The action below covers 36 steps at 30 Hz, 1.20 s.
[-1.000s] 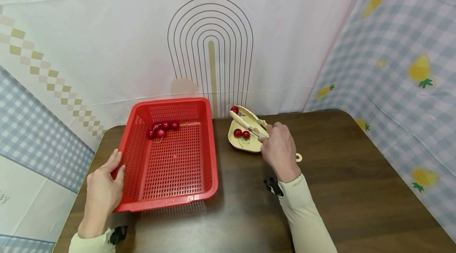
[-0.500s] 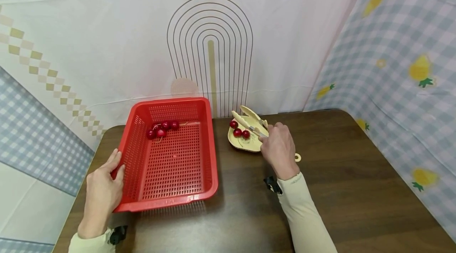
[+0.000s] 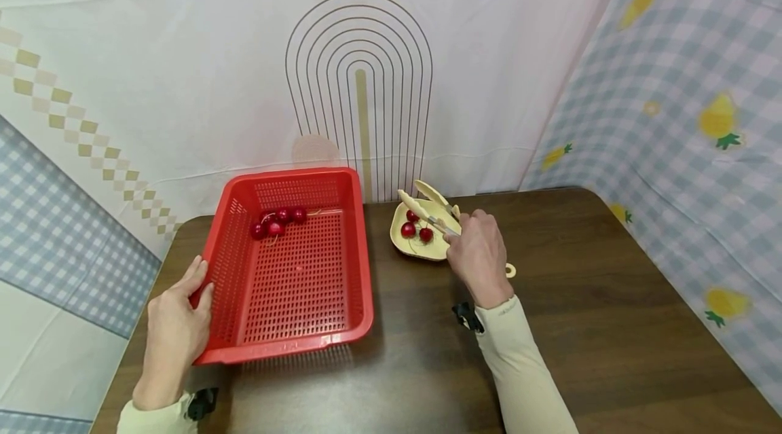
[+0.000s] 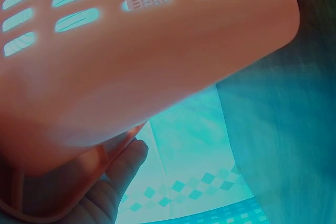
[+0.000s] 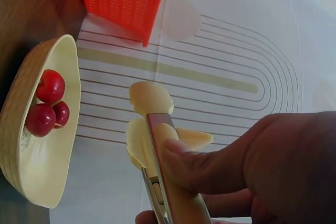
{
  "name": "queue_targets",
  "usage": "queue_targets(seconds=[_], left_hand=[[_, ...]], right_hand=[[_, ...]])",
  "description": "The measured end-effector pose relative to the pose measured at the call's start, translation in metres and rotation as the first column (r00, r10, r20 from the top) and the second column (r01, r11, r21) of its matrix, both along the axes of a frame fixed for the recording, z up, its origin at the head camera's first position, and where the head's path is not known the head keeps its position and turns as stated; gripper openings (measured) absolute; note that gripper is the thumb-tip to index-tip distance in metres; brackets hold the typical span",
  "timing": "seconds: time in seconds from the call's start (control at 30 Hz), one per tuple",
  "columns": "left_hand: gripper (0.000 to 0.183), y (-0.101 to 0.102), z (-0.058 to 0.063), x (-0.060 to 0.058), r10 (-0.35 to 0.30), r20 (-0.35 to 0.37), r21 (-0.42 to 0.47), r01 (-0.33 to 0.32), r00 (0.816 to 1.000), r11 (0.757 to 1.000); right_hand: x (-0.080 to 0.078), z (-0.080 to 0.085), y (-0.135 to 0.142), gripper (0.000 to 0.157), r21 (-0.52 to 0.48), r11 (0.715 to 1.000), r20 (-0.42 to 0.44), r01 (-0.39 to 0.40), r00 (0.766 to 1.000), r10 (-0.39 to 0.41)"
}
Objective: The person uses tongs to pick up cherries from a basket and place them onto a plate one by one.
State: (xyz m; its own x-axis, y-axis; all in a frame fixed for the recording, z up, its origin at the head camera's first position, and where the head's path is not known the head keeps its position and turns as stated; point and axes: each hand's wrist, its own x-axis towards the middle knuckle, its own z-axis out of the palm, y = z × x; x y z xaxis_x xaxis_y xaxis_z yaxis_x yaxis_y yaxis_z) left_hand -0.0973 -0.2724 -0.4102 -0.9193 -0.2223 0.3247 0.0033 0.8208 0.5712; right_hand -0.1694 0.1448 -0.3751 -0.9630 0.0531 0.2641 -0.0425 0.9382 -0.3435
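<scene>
My left hand (image 3: 178,324) grips the left rim of a red perforated basket (image 3: 299,284), thumb over the edge. Several cherries (image 3: 276,227) lie together in the basket's far left part. In my right hand (image 3: 479,254) is a pair of cream-tipped tongs (image 3: 414,206) with metal arms. The tips are spread apart above a cream dish (image 3: 408,250), with nothing between them. Three cherries (image 5: 41,120) rest close together in the dish; in the head view the tongs partly cover the farthest one.
The basket and dish stand side by side on a dark wooden table (image 3: 586,298). Right behind them hangs a white cloth (image 3: 501,67) with line arches; a checked cloth (image 3: 678,169) closes off the right side. The tongs' ring end (image 3: 510,270) sticks out behind the right hand.
The tongs have opened and let go of a cherry at the dish's far edge. It has rolled inward to the right, and another cherry has shifted slightly. My left hand stays put.
</scene>
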Motion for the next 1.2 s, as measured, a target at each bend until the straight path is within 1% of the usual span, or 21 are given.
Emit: queue_targets(seconds=[0.23, 0.4, 0.77, 1.07, 1.2], left_hand=[[0.045, 0.001, 0.001, 0.0, 0.003, 0.016, 0.017, -0.004, 1.0, 1.0], [0.046, 0.002, 0.001, -0.001, 0.004, 0.031, 0.023, -0.005, 0.999, 1.0], [0.045, 0.0, 0.0, 0.0, 0.01, 0.016, 0.02, -0.01, 1.0, 1.0], [0.045, -0.001, 0.001, 0.0, 0.014, 0.003, 0.018, -0.014, 1.0, 1.0], [0.045, 0.0, 0.0, 0.0, 0.014, 0.004, 0.02, -0.014, 1.0, 1.0]], right_hand=[[0.0, 0.0, -0.006, 0.039, 0.018, 1.0, -0.031, -0.023, 0.999, 0.024], [0.001, 0.002, -0.011, 0.038, 0.015, 0.999, -0.037, -0.032, 0.999, 0.033], [-0.006, 0.018, -0.025, 0.039, 0.038, 0.996, -0.047, -0.077, 0.996, 0.079], [-0.012, 0.028, -0.037, 0.041, 0.018, 0.995, -0.036, -0.102, 0.994, 0.102], [-0.014, 0.031, -0.045, 0.036, 0.048, 0.991, -0.038, -0.121, 0.992, 0.123]])
